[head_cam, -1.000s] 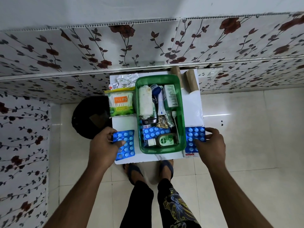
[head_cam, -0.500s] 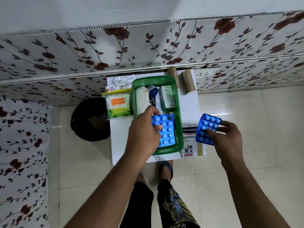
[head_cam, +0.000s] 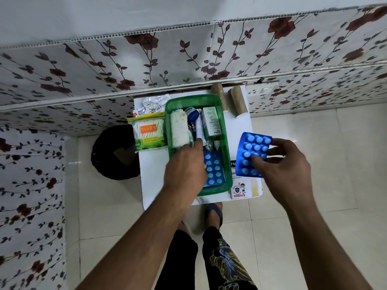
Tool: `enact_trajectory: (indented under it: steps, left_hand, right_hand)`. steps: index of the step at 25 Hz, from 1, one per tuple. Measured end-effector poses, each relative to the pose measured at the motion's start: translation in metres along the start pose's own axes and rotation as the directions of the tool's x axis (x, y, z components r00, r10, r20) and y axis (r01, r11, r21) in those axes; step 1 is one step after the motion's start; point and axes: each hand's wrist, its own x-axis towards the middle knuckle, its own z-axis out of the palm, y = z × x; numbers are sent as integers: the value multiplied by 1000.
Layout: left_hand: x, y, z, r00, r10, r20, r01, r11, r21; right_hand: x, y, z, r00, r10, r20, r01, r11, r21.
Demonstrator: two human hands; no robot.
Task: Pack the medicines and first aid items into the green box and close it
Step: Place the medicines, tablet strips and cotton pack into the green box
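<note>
The green box (head_cam: 227, 147) stands on a small white table (head_cam: 152, 174), holding a bandage roll (head_cam: 179, 130), tubes and a white carton (head_cam: 211, 121). My left hand (head_cam: 185, 168) lies inside the box over a blue blister strip (head_cam: 214, 171); I cannot tell whether the fingers still grip it. My right hand (head_cam: 282, 162) holds a second blue blister strip (head_cam: 252, 153) upright in the air, right of the box. A plaster box (head_cam: 240, 189) lies on the table under it. A cotton swab pack (head_cam: 148, 132) lies left of the box.
Foil sachets (head_cam: 154, 103) sit at the table's back left. Two cardboard rolls (head_cam: 237, 102) lean at the back right by the flowered wall. A black round bin (head_cam: 114, 152) stands on the tiled floor left of the table. My feet are under the table's front edge.
My left hand carried one blue strip from the table's left side into the box and lowered it. My right hand lifted the other strip off the plaster box.
</note>
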Motion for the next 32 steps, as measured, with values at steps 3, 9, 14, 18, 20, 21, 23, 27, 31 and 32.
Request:
enact_trajectory:
  steps: [3, 9, 14, 18, 20, 21, 23, 27, 31, 32]
  left_hand:
    - [-3, -20, -39, 991, -83, -104, 52, 962, -268]
    - [-6, -85, -55, 888, -378, -262, 149, 776, -613]
    - [-14, -107, -32, 905, -379, -193, 199, 779, -595]
    - [-18, -116, -18, 913, -383, -141, 233, 773, -590]
    - [-19, -114, -14, 920, -368, -134, 232, 788, -570]
    - [-19, -114, -14, 920, -364, -143, 225, 792, -567]
    - [-16, -113, -18, 904, -383, -188, 209, 781, -589]
    - [20, -136, -20, 831, -531, -167, 339, 721, -604]
    - [57, -141, -16, 815, -580, 11, 501, 693, -518]
    - [61, -138, -15, 821, -570, 8, 490, 699, -521]
  right_hand:
    - [-25, -24, 18, 991, -83, 101, 99, 981, -168]
    - [-41, -39, 85, 934, -185, 307, 339, 733, -590]
    - [-33, -31, 113, 918, -184, 351, 380, 663, -645]
    - [-33, -30, 116, 909, -219, 354, 406, 652, -640]
    - [-37, -30, 113, 894, -223, 388, 436, 633, -640]
    - [-39, -31, 109, 887, -232, 399, 449, 633, -630]
    - [-38, -39, 94, 885, -302, 355, 460, 690, -559]
    - [19, -55, 61, 920, -383, -80, 353, 901, -253]
    - [110, -47, 70, 940, -306, -149, 246, 913, -326]
    - [124, -44, 75, 956, -276, -95, 225, 904, -364]
